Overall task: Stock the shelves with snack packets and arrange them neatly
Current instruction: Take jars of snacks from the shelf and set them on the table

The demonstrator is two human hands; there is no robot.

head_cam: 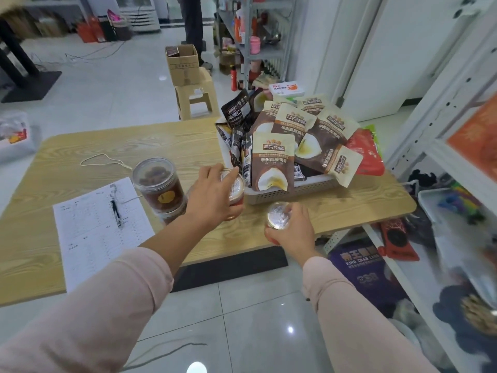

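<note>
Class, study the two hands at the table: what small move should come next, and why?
Probably carry both toward the white shelf at right: the left hand grips one clear-lidded jar, the right hand a second jar, so both are loaded.

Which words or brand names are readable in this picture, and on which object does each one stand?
"KING CRAB": purple packet, lower right; the last word is unclear.
"三只松鼠": brown-and-cream snack packets in the basket.
Printed sheet and cardboard box: too small or blurred to read.

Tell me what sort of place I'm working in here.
Likely a small shop's stocking area: white metal shelving holding goods, a basket heaped with snack packets, a checklist sheet on the table.
</note>
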